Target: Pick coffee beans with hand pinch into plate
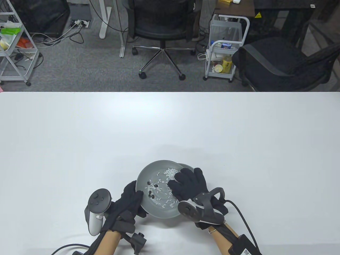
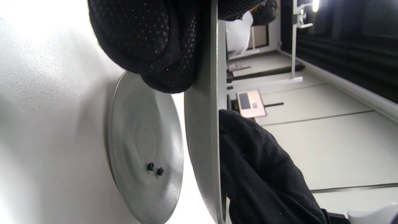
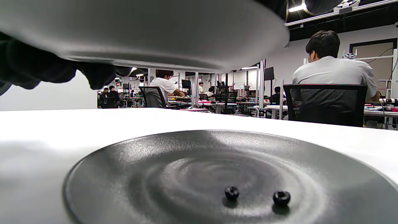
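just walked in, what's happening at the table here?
A person in sensor gloves is sorting coffee beans out of a mix. The left hand holds a grey bowl by its rim, lifted above a grey plate. The bowl holds dark coffee beans among white rice-like grains. The right hand reaches into the bowl; whether it has a bean pinched is hidden. Two beans already lie on the plate.

Bright, even overhead light. The table (image 1: 170, 127) shows a broad soft sheen at its far middle; shadows under the hands are faint. Left wrist view: top-left corner blown out by glare on the table, glove close and soft. Right wrist view: bowl (image 3: 140, 34) underside blurred, plate (image 3: 124, 174) sharp, ceiling lamps flare.
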The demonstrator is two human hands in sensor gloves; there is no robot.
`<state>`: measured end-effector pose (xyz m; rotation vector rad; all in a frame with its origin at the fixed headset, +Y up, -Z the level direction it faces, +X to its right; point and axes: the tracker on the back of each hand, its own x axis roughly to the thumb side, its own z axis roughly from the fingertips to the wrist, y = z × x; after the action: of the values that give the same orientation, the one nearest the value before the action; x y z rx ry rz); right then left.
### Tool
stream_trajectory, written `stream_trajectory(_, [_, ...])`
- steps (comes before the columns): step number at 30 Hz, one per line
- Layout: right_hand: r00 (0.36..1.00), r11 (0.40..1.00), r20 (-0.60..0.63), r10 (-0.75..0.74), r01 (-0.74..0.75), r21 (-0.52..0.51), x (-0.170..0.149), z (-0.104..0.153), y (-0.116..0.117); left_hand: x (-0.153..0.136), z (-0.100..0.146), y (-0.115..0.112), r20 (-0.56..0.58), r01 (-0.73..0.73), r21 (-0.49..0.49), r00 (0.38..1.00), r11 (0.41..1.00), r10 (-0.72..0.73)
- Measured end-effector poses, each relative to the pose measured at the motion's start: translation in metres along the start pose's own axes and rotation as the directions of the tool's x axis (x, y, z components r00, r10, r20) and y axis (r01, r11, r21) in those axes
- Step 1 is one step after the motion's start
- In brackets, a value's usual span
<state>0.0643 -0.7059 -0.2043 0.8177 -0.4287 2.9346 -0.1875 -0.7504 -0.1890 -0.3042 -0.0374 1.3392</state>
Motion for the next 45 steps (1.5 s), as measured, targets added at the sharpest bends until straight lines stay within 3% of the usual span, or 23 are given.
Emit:
stream_trajectory(14, [0.999,0.999,-0.014,-0.045,0.045,0.012,-0.008,0.000,0.008,-0.002,-0.001,-0.003,-0.008,0.019,-0.022,1.000,1.000,-0.020])
stream_trajectory(18, [0.996,0.994,-0.022,-0.084,0.086,0.070,-0.011,-0.002,0.001,-0.003,-0.001,-0.002,-0.007,0.005,-0.011,1.000,1.000,-0.005])
stream_trajectory(26, [0.999,0.999,-0.014,-0.034,0.034,-0.015,-0.010,-0.001,-0.006,0.001,-0.001,-0.005,0.075,-0.010,0.012,0.997,1.000,0.009])
stream_trajectory(36, [1.000,0.999,-0.002,0.002,-0.002,0.052,-0.006,-0.002,0.007,-0.001,-0.001,-0.004,0.018,0.032,0.027,0.999,0.999,-0.033])
stream_trajectory(45, [0.999,0.999,-0.024,-0.030,0.029,-0.025,-0.011,-0.001,-0.002,-0.005,-0.002,0.000,-0.015,-0.001,0.048,1.000,0.999,0.002])
